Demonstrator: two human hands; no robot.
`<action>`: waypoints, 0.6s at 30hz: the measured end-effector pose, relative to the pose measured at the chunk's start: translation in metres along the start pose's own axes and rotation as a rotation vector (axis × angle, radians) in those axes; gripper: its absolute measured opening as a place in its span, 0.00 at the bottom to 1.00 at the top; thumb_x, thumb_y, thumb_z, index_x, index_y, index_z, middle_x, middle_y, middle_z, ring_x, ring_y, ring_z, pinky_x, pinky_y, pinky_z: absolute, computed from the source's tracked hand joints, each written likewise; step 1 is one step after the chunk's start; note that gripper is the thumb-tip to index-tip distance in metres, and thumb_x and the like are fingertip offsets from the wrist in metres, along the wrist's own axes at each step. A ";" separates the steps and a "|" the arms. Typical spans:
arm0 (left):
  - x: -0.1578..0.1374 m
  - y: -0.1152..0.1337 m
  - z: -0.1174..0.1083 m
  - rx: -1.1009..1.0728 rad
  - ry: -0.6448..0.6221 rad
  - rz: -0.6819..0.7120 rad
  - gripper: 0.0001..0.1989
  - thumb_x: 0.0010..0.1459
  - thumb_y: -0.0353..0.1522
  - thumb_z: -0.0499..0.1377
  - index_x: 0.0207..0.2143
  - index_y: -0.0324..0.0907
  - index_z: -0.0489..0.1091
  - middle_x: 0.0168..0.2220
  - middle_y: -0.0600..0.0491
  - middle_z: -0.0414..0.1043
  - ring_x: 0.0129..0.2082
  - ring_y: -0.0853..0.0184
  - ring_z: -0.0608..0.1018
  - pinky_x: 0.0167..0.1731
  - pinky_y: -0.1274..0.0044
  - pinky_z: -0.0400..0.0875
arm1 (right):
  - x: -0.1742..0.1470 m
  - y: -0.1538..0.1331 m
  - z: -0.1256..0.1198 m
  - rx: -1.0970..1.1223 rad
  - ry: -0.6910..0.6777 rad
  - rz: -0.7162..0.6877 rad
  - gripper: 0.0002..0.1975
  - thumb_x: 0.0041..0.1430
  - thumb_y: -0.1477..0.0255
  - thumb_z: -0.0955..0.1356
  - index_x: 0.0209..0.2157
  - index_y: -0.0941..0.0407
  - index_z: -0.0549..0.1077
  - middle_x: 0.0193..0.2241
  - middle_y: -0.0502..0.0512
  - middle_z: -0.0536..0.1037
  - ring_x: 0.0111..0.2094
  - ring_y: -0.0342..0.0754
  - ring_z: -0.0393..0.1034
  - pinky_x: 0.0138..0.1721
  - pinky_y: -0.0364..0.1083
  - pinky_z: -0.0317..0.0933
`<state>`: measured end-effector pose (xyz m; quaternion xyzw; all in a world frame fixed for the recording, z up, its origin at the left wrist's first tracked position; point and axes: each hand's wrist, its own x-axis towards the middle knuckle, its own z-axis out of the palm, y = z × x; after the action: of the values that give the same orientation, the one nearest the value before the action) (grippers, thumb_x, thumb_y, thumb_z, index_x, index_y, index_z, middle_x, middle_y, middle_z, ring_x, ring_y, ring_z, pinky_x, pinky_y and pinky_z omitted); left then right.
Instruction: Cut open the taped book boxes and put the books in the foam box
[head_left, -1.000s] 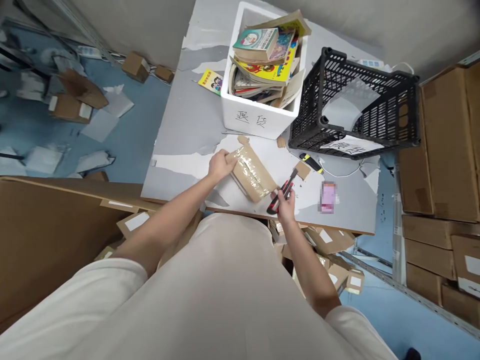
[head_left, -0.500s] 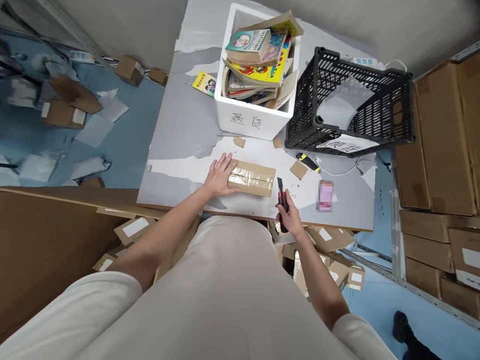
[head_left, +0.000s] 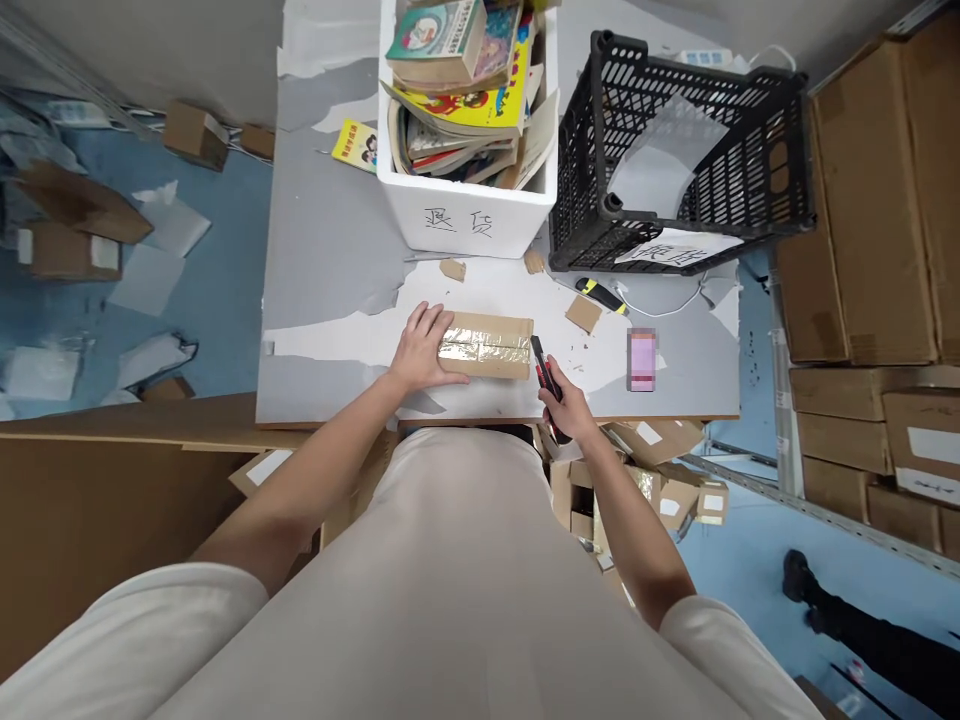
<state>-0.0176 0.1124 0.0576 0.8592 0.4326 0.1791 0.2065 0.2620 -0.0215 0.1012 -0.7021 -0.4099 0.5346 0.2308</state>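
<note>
A small cardboard box (head_left: 486, 346), sealed with shiny clear tape along its top, lies flat on the table. My left hand (head_left: 422, 350) grips its left end, thumb along the near side and fingers over the top. A black and red utility knife (head_left: 546, 372) is wrapped in the fingers of my right hand (head_left: 568, 408), at the table's front edge. The blade points up and away from me, its tip close to the box's right end; whether it touches I cannot tell. Part of the knife's handle is hidden by my fingers.
Behind the box stand a white foam bin (head_left: 469, 215) full of books and a black plastic crate (head_left: 574, 190). A yellow and black cutter (head_left: 602, 295), a cardboard scrap (head_left: 583, 314) and a blurred pink object (head_left: 642, 360) lie right. Stacked cartons (head_left: 874, 210) stand beyond; a person's leg (head_left: 847, 610) shows lower right.
The knife's tip has come nearer the box's right end and my right hand has turned slightly. My left hand stays on the box. The whole view has shifted a little.
</note>
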 end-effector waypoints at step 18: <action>-0.004 0.000 0.008 -0.001 0.025 -0.066 0.57 0.29 0.58 0.66 0.59 0.40 0.56 0.59 0.36 0.54 0.62 0.39 0.53 0.58 0.51 0.52 | -0.031 -0.006 -0.026 -0.328 -0.204 0.033 0.32 0.61 0.70 0.61 0.66 0.48 0.50 0.24 0.47 0.74 0.15 0.40 0.62 0.23 0.44 0.65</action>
<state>-0.0159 0.1072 0.0505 0.8421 0.4630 0.1833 0.2071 0.2821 -0.0407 0.1312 -0.6791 -0.5012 0.5327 0.0616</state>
